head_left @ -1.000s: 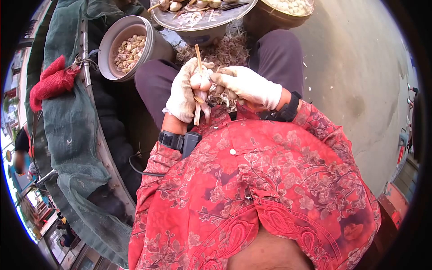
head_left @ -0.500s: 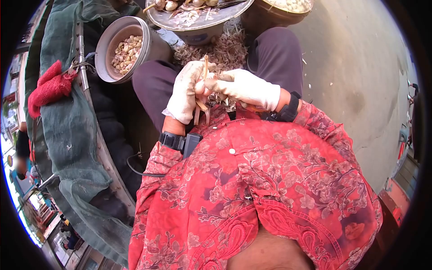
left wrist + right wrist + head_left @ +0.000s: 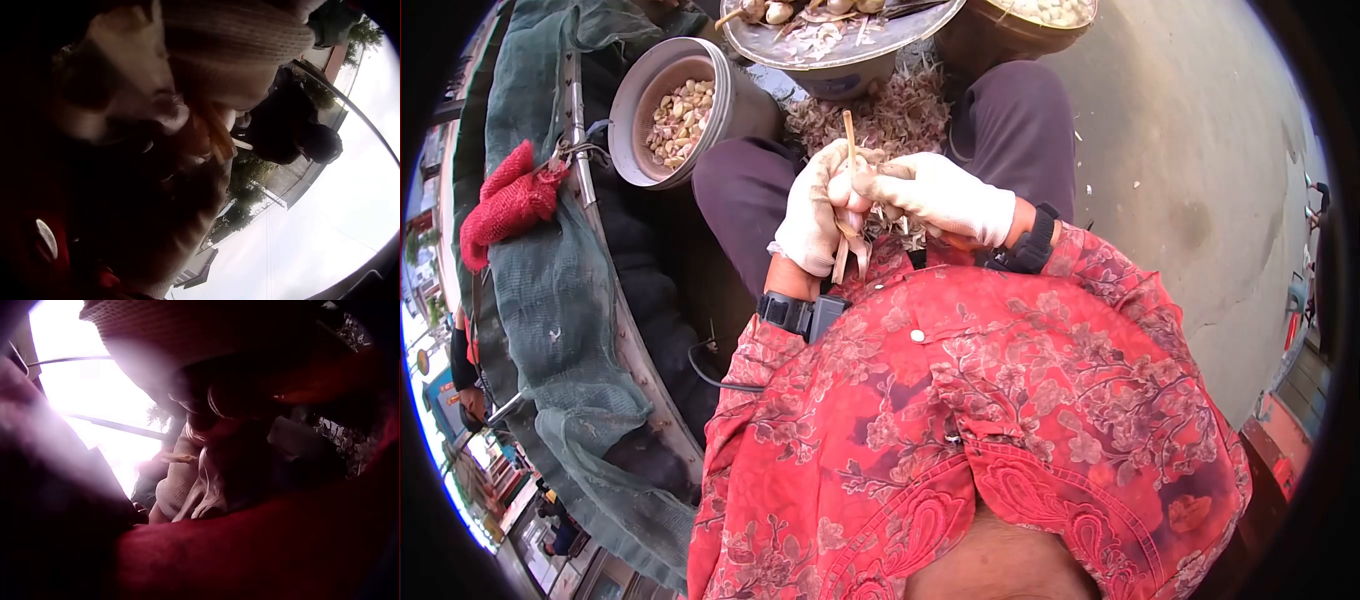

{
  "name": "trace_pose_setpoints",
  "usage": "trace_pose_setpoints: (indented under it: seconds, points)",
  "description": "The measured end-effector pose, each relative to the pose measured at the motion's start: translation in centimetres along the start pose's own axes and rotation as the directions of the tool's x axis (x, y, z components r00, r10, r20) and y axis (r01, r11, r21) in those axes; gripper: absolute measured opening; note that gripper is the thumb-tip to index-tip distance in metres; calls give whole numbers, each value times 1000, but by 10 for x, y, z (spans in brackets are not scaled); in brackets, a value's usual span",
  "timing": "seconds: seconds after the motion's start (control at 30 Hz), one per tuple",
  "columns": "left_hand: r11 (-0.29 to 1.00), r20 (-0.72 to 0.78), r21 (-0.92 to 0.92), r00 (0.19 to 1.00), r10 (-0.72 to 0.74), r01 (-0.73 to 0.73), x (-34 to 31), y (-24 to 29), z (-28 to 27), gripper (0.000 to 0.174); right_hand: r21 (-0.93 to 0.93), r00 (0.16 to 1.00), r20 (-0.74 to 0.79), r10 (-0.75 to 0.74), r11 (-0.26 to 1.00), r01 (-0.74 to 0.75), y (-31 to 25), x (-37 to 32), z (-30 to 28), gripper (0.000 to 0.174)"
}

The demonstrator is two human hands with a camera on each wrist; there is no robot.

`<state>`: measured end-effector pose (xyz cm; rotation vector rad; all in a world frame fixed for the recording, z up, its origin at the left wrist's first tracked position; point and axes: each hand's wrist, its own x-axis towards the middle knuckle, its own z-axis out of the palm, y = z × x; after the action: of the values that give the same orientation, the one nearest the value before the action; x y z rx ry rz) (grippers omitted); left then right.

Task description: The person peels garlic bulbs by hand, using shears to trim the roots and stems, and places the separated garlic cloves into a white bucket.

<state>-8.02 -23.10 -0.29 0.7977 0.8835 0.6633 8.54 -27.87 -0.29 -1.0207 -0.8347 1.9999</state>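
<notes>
Both hands wear whitish knit gloves with soiled fingers and meet over the lap in the head view. My left hand (image 3: 808,215) grips a garlic bulb (image 3: 848,190), whose dry stalk (image 3: 849,132) points up. Loose strips of skin (image 3: 857,256) hang below the bulb and also show in the right wrist view, where the peel (image 3: 209,484) dangles by the glove. From the other side my right hand (image 3: 948,197) pinches the bulb with thumb and fingertips. The left wrist view is dark, with a tan strip of stalk or skin (image 3: 217,134) between the gloves.
A grey bucket (image 3: 735,110) with a basin of peeled cloves (image 3: 682,120) stands left of the knees. Ahead is a round tray (image 3: 880,52) with garlic bulbs and skins, beside a bowl of cloves (image 3: 1045,12). Garlic skins (image 3: 900,110) pile between the legs. Green netting (image 3: 560,300) runs along the left.
The right fingertips have moved left onto the bulb, from its right edge a second ago. The stalk leaned right half a second ago and now stands nearly upright.
</notes>
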Motion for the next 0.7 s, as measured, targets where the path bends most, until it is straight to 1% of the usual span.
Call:
trace_pose_setpoints:
  seconds: [0.03,0.07,0.1,0.13,0.17,0.2,0.27,0.3,0.33,0.37,0.4,0.43,0.47,0.53,0.57,0.6,0.63,0.67,0.7]
  points:
    - [993,-66,-105,996,-53,46,3,-2,-1,34,-136,995,-31,-96,987,91,7,7,-3,35]
    - [974,-125,-212,986,-112,84,6,-5,-3,36,-272,980,-49,-194,947,174,11,11,-5,36]
    - [964,-107,-243,985,-138,108,8,-6,-5,37,-438,975,-18,-222,878,192,8,8,-4,38]
    - [953,-89,-273,983,-162,133,11,-7,-10,38,-589,970,19,-244,781,208,4,3,-3,41]
    - [918,20,-356,983,-180,176,15,-9,-22,38,-809,945,106,-310,525,263,2,3,-5,41]
    - [917,21,-357,984,-180,175,13,-6,-17,38,-810,945,106,-309,524,262,2,4,-5,41]
    - [918,-56,-337,968,-243,211,8,-1,-2,36,-909,947,171,-272,326,258,4,4,-5,41]
    - [910,-128,-358,954,-272,212,3,7,14,36,-919,953,170,-252,309,246,-3,0,-3,41]
    - [909,-126,-357,953,-274,214,10,-2,2,36,-905,934,221,-280,300,303,3,2,-5,42]
    - [925,-18,-337,981,-193,176,23,-19,-23,43,-888,912,271,-308,287,360,12,5,-7,43]
    - [938,91,-321,990,-110,134,34,-31,-42,50,-904,924,293,-247,242,352,19,4,-5,43]
    - [921,119,-378,991,-58,99,38,-31,-42,51,-930,955,250,-160,235,283,16,3,-3,43]
    - [920,122,-379,991,-54,97,38,-31,-43,51,-931,955,250,-159,230,282,13,2,-4,43]
    - [938,70,-318,990,-120,136,27,-13,-25,53,-924,936,246,-250,232,305,14,2,-5,42]
    - [949,-17,-295,992,-125,114,23,-7,-15,56,-906,926,254,-279,266,329,15,5,-7,43]
    - [959,24,-280,999,-38,43,25,-7,-18,57,-907,925,255,-280,262,330,12,5,-9,43]
    - [963,64,-268,997,51,-33,27,-5,-21,58,-889,937,234,-260,333,314,9,5,-9,42]
    - [985,23,-168,999,35,-31,25,-7,-23,58,-866,948,215,-236,403,297,6,7,-8,42]
    - [980,-21,-199,1000,23,-27,19,2,-13,57,-890,971,161,-177,399,220,-2,4,-7,42]
